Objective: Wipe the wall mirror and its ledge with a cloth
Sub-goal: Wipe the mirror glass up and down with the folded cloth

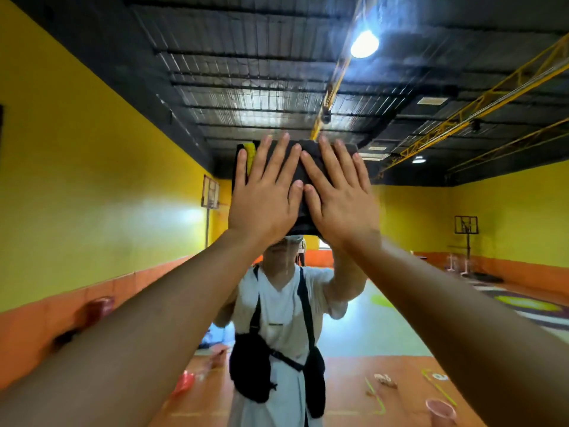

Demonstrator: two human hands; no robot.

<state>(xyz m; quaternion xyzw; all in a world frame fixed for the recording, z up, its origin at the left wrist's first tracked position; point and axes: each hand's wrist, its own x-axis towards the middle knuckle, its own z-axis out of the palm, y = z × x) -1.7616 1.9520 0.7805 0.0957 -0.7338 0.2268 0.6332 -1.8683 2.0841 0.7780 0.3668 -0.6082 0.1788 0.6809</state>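
hands: left hand (264,204) and right hand (341,208) lay flat, fingers straight, gripping nothing, pressing cloth (303,218) on mirror (400,103), high, mid-width | progress: glass looked mid-wipe, share done unclear | to do: likely more glass, ledge (unseen)

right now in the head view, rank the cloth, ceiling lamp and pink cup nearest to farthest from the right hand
1. cloth, pressed flat under the right hand, touching it
2. ceiling lamp, reflected above the hand
3. pink cup, reflected at the bottom right
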